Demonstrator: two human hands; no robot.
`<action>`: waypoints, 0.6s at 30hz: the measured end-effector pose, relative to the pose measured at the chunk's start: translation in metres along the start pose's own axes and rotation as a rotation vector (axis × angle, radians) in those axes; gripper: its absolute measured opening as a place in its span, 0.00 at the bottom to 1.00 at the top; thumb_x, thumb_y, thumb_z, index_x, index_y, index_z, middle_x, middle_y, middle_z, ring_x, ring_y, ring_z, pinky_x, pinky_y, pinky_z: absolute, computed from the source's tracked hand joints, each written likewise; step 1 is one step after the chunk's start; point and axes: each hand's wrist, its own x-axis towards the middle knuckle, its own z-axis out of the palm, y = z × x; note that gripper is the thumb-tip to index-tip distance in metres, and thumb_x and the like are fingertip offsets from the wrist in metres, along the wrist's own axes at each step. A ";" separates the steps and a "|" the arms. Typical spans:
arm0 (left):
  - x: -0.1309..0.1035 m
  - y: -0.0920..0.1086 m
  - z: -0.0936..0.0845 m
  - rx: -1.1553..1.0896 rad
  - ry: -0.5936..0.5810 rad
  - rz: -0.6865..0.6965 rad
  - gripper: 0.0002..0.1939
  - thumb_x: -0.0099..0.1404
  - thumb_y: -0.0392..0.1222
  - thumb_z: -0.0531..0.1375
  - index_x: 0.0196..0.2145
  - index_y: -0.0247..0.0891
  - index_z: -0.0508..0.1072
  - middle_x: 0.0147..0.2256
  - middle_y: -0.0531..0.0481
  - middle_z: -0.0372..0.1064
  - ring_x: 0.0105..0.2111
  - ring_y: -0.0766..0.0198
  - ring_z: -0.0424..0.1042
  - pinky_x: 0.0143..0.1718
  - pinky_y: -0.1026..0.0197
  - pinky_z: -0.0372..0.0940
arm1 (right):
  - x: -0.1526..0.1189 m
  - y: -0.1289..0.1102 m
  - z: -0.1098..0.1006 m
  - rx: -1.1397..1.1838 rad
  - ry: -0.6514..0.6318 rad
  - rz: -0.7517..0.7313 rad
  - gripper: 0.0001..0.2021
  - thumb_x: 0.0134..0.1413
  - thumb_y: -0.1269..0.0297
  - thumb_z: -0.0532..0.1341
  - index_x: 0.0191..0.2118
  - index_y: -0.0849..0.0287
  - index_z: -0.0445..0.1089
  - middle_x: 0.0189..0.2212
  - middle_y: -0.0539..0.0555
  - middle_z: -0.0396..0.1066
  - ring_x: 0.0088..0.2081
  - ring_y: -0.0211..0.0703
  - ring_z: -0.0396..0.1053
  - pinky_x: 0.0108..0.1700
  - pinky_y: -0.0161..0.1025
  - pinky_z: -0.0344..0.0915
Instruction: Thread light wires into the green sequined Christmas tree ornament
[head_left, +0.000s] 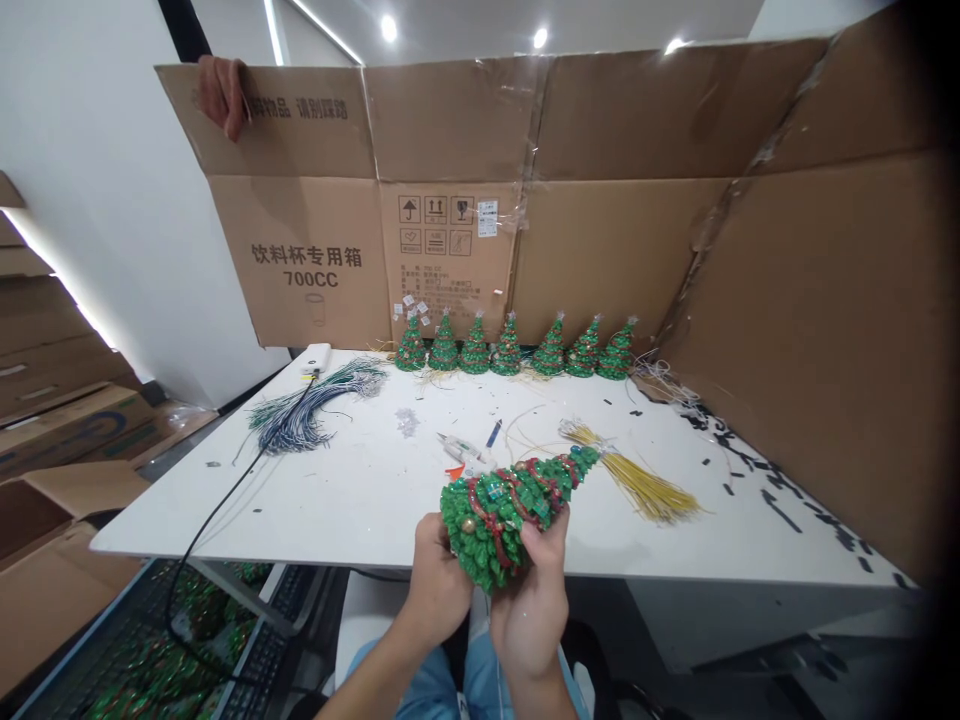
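Observation:
A small green Christmas tree (499, 515) with red garland and gold balls lies tilted on its side over the table's front edge, its tip pointing right and up. My right hand (536, 590) supports it from below, with the thumb on its near side. At the tree's broad base, my left hand (437, 580) grips the left end, its fingertips hidden behind the base. Beyond the tree lie white pen-like tools (463, 448) and a blue pen (493, 433). A bundle of yellow wires (651, 485) rests just right of the tree's tip.
Several finished-looking trees (474, 345) stand along the cardboard wall (622, 260). Blue and green wires (300, 415) lie on the left of the white table (360, 500), beside a black cable. Black scraps (780, 510) litter the right. Another person's hand (223, 95) holds the cardboard top.

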 end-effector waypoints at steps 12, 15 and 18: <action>0.006 -0.002 0.000 0.038 -0.094 0.001 0.14 0.62 0.47 0.68 0.26 0.34 0.81 0.26 0.50 0.77 0.30 0.61 0.70 0.35 0.63 0.69 | 0.007 0.003 -0.009 0.055 0.028 0.007 0.34 0.58 0.59 0.63 0.70 0.38 0.57 0.55 0.50 0.73 0.51 0.49 0.74 0.51 0.46 0.70; 0.007 -0.002 -0.002 0.023 -0.139 -0.015 0.12 0.61 0.45 0.69 0.28 0.33 0.82 0.26 0.49 0.77 0.30 0.61 0.71 0.34 0.63 0.69 | 0.009 0.003 -0.010 0.070 0.030 0.005 0.34 0.58 0.59 0.64 0.69 0.38 0.59 0.56 0.50 0.73 0.50 0.48 0.74 0.50 0.45 0.70; 0.007 -0.003 -0.004 0.008 -0.104 -0.020 0.10 0.59 0.44 0.70 0.30 0.33 0.82 0.28 0.49 0.78 0.29 0.62 0.71 0.34 0.63 0.69 | 0.008 0.003 -0.009 0.063 0.022 0.020 0.34 0.58 0.59 0.64 0.69 0.38 0.59 0.56 0.50 0.73 0.51 0.49 0.74 0.51 0.46 0.70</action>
